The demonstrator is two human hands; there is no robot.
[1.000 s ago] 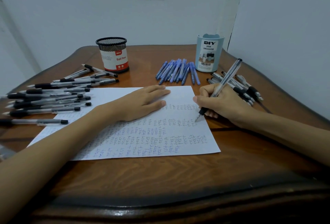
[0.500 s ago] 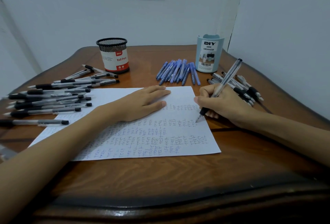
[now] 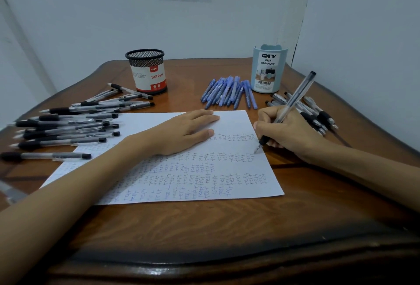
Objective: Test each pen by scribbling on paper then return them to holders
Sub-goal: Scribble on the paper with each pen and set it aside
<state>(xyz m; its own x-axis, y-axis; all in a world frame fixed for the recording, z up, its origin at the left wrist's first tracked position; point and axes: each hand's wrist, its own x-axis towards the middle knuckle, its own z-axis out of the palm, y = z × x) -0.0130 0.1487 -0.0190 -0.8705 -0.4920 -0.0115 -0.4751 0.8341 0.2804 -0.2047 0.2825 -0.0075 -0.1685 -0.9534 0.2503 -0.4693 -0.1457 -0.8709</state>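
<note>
The clear pen point(image 3: 289, 109) slants tip-down-left onto the paper's point(image 3: 227, 171) right edge, pinched by the right hand point(image 3: 288, 132), while the left hand point(image 3: 181, 132) presses flat, fingers straight.
</note>
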